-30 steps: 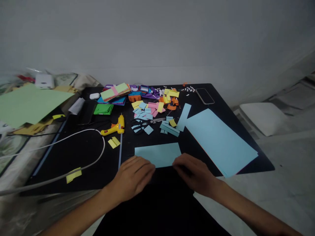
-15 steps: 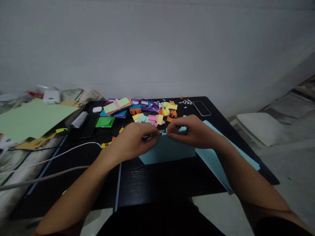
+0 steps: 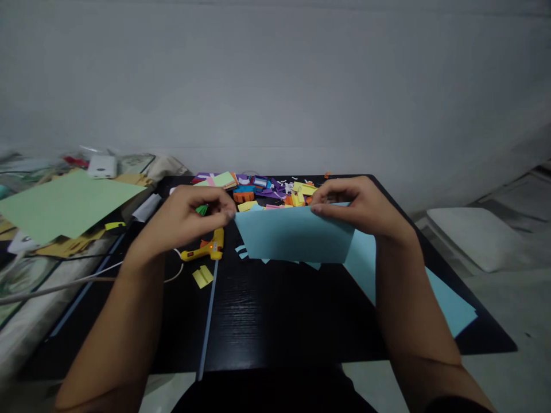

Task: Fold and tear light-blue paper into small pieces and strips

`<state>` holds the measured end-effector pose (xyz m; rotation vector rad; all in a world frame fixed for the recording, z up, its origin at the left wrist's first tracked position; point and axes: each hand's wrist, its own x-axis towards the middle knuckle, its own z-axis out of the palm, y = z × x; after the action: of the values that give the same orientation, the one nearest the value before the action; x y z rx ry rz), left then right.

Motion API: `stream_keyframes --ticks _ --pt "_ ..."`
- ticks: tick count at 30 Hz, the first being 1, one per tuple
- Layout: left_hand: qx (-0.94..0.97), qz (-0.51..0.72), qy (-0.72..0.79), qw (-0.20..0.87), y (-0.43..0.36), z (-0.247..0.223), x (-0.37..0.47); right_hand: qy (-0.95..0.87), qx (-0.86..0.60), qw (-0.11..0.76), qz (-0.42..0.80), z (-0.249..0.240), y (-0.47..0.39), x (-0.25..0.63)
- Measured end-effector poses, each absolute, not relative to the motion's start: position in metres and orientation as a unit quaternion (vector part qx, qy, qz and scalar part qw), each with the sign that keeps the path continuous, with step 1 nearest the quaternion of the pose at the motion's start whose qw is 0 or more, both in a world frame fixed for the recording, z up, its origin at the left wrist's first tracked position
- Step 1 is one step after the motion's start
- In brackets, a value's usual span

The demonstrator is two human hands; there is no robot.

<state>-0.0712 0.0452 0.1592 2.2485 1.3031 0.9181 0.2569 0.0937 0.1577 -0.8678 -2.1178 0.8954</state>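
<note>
A folded-looking sheet of light blue paper (image 3: pixel 297 235) hangs upright above the table, its top edge between my two hands. My left hand (image 3: pixel 185 218) pinches the upper left corner between thumb and fingers. Toward the other end of that edge, my right hand (image 3: pixel 359 203) grips the paper with thumb below and curled fingers above. Small blue paper scraps (image 3: pixel 241 251) lie by the sheet's lower left. More light blue paper (image 3: pixel 447 301) rests on the table under and beside my right forearm.
A yellow glue gun (image 3: pixel 206 248) with a small lit light lies left of centre, near a yellow paper piece (image 3: pixel 202 276). Colourful paper cutouts (image 3: pixel 269 186) crowd the table's back. A white cable (image 3: pixel 99 274) crosses at left. Green paper (image 3: pixel 73 203) covers clutter further left. A white stool (image 3: pixel 467 235) stands right.
My hands have moved apart, spreading the blue paper between them. A dark and metallic item seen at my left fingers earlier no longer shows. The glue gun is now more exposed.
</note>
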Motion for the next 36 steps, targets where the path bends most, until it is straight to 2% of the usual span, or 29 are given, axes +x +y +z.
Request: stream_keyframes --ticks 5,8,13,17,20,23,27,36 --pt "0.710 0.479 0.486 0.173 0.053 0.152 -0.077 -0.751 -0.358 0.406 0.377 0.146 0.103 0.264" --pt "0.658 0.561 0.452 0.218 0.058 0.143 -0.066 -0.727 -0.351 0.431 0.403 0.142 0.104 0.258" --pt "0.642 0.577 0.445 0.241 0.060 0.133 -0.051 -0.709 -0.329 0.430 0.452 0.141 0.100 0.248" --pt "0.627 0.587 0.459 0.227 0.056 0.135 -0.049 -0.724 -0.222 0.331 0.564 0.137 0.107 0.258" --pt "0.635 0.568 0.450 0.268 0.053 0.136 -0.047 -0.710 -0.138 0.292 0.626 0.129 0.111 0.256" --pt "0.630 0.553 0.430 0.334 0.050 0.135 -0.039 -0.692 -0.183 0.330 0.615 0.122 0.106 0.236" --pt "0.640 0.535 0.407 0.373 0.047 0.132 -0.027 -0.691 -0.176 0.288 0.640 0.115 0.093 0.206" --pt "0.714 0.489 0.410 0.289 0.049 0.119 -0.018 -0.686 -0.194 0.214 0.667 0.102 0.093 0.200"
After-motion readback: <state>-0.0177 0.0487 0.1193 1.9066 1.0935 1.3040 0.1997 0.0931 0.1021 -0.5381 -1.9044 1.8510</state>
